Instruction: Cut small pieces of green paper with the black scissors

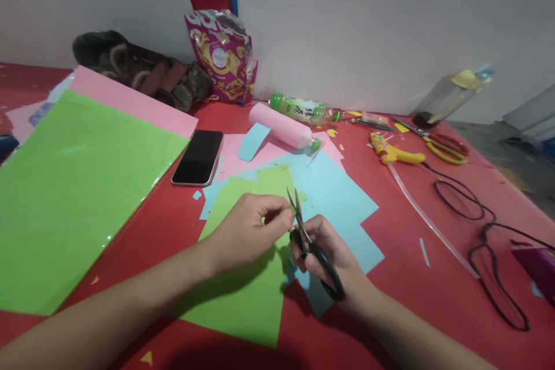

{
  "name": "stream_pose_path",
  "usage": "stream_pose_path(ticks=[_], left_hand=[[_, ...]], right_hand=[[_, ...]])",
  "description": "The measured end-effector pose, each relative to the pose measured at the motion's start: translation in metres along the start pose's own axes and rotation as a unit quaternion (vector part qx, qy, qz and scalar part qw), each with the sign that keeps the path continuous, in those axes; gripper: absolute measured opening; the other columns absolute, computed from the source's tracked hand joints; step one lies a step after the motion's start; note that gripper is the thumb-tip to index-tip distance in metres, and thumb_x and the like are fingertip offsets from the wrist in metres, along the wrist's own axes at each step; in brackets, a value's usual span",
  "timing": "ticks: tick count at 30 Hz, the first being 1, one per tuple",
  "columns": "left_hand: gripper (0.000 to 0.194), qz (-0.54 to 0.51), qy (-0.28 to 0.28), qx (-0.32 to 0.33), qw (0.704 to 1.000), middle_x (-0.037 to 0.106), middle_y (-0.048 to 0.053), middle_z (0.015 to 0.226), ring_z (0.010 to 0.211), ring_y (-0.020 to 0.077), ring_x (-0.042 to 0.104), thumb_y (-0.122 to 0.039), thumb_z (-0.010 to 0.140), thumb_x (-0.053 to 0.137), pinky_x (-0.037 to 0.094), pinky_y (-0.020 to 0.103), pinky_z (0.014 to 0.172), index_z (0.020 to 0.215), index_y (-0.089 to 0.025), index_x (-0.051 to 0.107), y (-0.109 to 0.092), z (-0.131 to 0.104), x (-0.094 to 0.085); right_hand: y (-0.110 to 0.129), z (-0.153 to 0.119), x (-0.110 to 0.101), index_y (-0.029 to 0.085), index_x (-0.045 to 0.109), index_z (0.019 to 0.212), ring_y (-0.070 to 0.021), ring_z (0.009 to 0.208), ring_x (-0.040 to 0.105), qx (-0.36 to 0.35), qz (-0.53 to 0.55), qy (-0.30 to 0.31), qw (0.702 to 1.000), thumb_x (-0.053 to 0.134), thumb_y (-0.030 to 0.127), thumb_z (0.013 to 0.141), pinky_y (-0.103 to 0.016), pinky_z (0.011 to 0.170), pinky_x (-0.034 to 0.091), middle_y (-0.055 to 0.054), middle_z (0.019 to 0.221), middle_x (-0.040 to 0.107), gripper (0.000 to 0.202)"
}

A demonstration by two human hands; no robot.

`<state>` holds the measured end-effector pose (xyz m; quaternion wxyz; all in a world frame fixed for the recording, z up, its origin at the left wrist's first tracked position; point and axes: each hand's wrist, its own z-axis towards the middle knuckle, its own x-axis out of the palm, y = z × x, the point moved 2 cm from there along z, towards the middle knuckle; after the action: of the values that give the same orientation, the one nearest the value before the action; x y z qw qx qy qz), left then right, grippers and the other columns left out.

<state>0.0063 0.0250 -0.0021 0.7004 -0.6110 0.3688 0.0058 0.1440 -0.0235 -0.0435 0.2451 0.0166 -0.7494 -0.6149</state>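
My left hand (254,225) pinches a small piece of green paper (293,210) between thumb and fingertips. Black-handled scissors (327,269) are in my right hand (332,248), their blades slightly apart and pointing up beside that piece. Beneath both hands lies a green sheet (243,312), partly over light blue paper (342,196) and pink paper (229,147). Behind them a bottle wrapped in pink paper (280,126) lies on its side, with a light blue strip (254,141) against it.
A phone (198,157) and large green sheets (82,185) lie left on the red table (416,312). Farther back are a snack bag (223,58), a green-labelled bottle (301,108) and an upright clear bottle (451,95). A yellow glue gun (394,152) with its cable (492,222) is right.
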Motion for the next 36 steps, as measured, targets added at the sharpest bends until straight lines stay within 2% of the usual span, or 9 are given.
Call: stream_pose_path(ticks=[9,19,25,32,36], left_hand=[[0.023,0.024,0.042,-0.024,0.999,0.035,-0.004,0.051,0.052,0.0083,0.035,-0.022,0.075,0.036,0.028,0.018,0.047,0.054,-0.015,0.042,-0.002,0.002,-0.008],[0.022,0.018,0.1,-0.033,0.994,0.027,-0.005,0.05,0.048,0.0065,0.027,-0.02,0.072,0.037,0.023,0.018,0.044,0.051,-0.015,0.034,-0.001,0.004,-0.015],[0.022,-0.006,0.123,-0.042,0.991,0.027,-0.006,0.049,0.047,0.0058,0.027,-0.019,0.072,0.038,0.022,0.017,0.043,0.05,-0.015,0.033,0.0,0.004,-0.018],[0.021,-0.011,0.143,-0.049,0.989,0.024,-0.005,0.049,0.045,0.0058,0.025,-0.018,0.071,0.038,0.02,0.017,0.041,0.05,-0.015,0.033,0.003,0.005,-0.017],[0.019,0.004,0.185,-0.041,0.982,0.024,-0.005,0.048,0.045,0.0061,0.025,-0.017,0.069,0.037,0.019,0.018,0.041,0.05,-0.016,0.033,0.004,0.004,-0.013]], right_hand=[[0.001,0.001,0.001,0.022,0.041,0.082,-0.0081,0.056,0.034,0.01,0.023,0.012,1.0,0.064,0.042,0.067,-0.024,0.052,0.026,0.004,0.067,0.042,0.034],[0.003,0.001,0.002,0.021,0.041,0.079,-0.0069,0.053,0.035,0.034,0.003,0.01,0.999,0.067,0.044,0.062,-0.023,0.049,0.028,0.005,0.065,0.043,0.039],[0.002,0.002,0.002,0.02,0.042,0.079,-0.006,0.054,0.035,0.034,-0.014,0.005,0.999,0.067,0.044,0.062,-0.021,0.05,0.029,0.006,0.064,0.043,0.039],[0.0,0.004,-0.001,0.021,0.04,0.078,-0.005,0.046,0.038,0.043,-0.015,-0.039,0.998,0.067,0.047,0.059,-0.021,0.045,0.029,0.008,0.058,0.044,0.042],[0.001,0.005,-0.002,0.021,0.039,0.081,-0.0075,0.054,0.046,0.016,0.008,-0.062,0.998,0.067,0.047,0.06,-0.023,0.052,0.034,0.005,0.065,0.046,0.043]])
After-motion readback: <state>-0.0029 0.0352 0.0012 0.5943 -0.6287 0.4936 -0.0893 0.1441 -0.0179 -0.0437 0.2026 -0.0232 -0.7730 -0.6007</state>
